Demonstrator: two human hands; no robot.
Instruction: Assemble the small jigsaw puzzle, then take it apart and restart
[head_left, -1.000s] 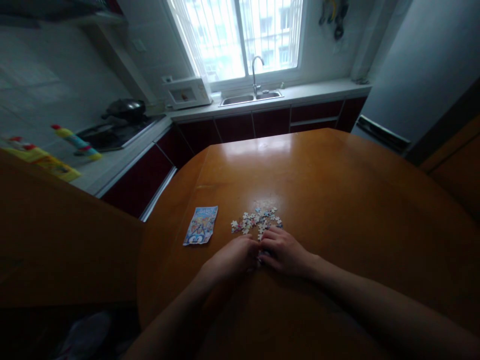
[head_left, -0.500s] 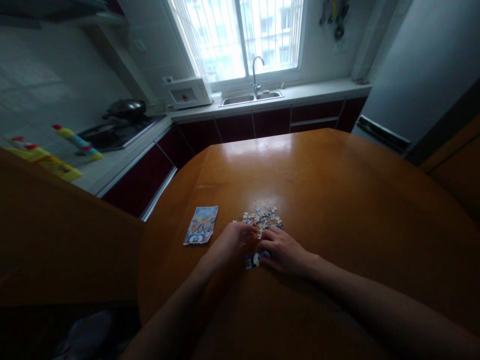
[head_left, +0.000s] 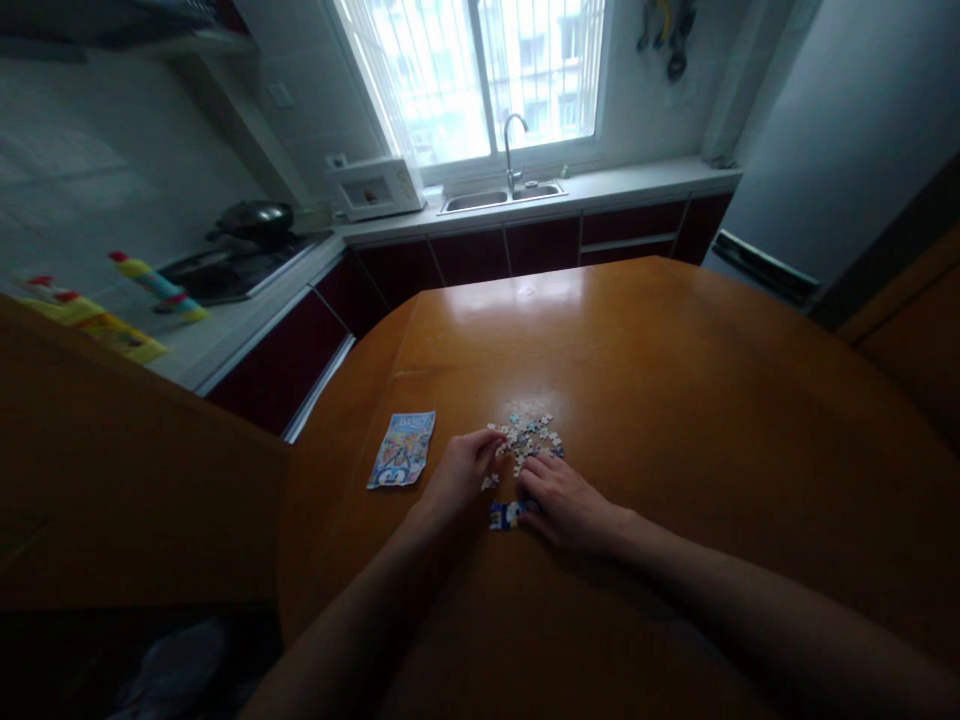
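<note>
A heap of small jigsaw puzzle pieces (head_left: pixel 531 432) lies on the brown table, pale backs and printed faces mixed. My left hand (head_left: pixel 466 468) is at the heap's left edge, its thumb and fingers pinched together; whatever is between the fingertips is too small to make out. Below those fingers lies a loose puzzle piece (head_left: pixel 490 482). Nearer to me is a short strip of joined puzzle pieces (head_left: pixel 505 515), dark blue and white. My right hand (head_left: pixel 568 502) is curled over the strip's right end, thumb on it, with its fingertips at the heap's near edge.
A blue printed picture sheet (head_left: pixel 403 450) lies left of my left hand on the wooden table (head_left: pixel 675 400). Beyond the table are a sink (head_left: pixel 476 200), a white microwave (head_left: pixel 377 188) and a stove with a wok (head_left: pixel 255 218). Bottles (head_left: pixel 157 287) stand on the left counter.
My left hand has moved slightly up and away from me to the heap's left edge, uncovering the loose piece below. My right hand has hardly moved; the strip has shifted and straightened slightly.
</note>
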